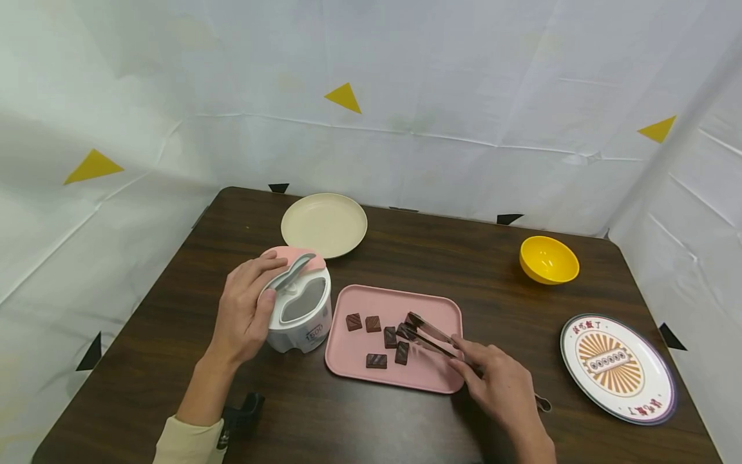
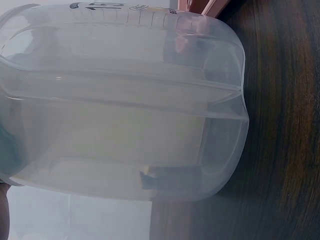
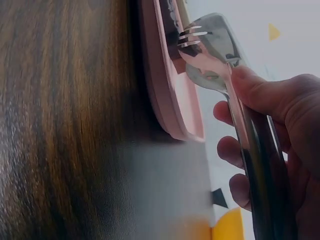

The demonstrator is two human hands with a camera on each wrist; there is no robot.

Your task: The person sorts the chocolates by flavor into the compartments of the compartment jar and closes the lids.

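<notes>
My left hand [image 1: 246,309] grips the top of a clear plastic storage container [image 1: 304,332] from its left side. Its lid has a pink flap [image 1: 310,263] and a grey handle [image 1: 288,276]. The left wrist view is filled by the see-through body of the container [image 2: 125,125]. My right hand [image 1: 501,383] holds metal tongs [image 1: 431,345] by their arms. They have one forked end and one spoon-like end. The tips sit over a dark chocolate piece at the right of several chocolates [image 1: 377,361] on a pink tray [image 1: 359,370]; whether they grip it I cannot tell.
A cream plate [image 1: 324,225] lies behind the container. At the right stand a yellow bowl [image 1: 549,260] and a white printed plate [image 1: 617,368]. A black object [image 1: 246,412] lies near my left wrist. White sheeting [image 1: 406,64] surrounds the dark wooden table [image 1: 371,425].
</notes>
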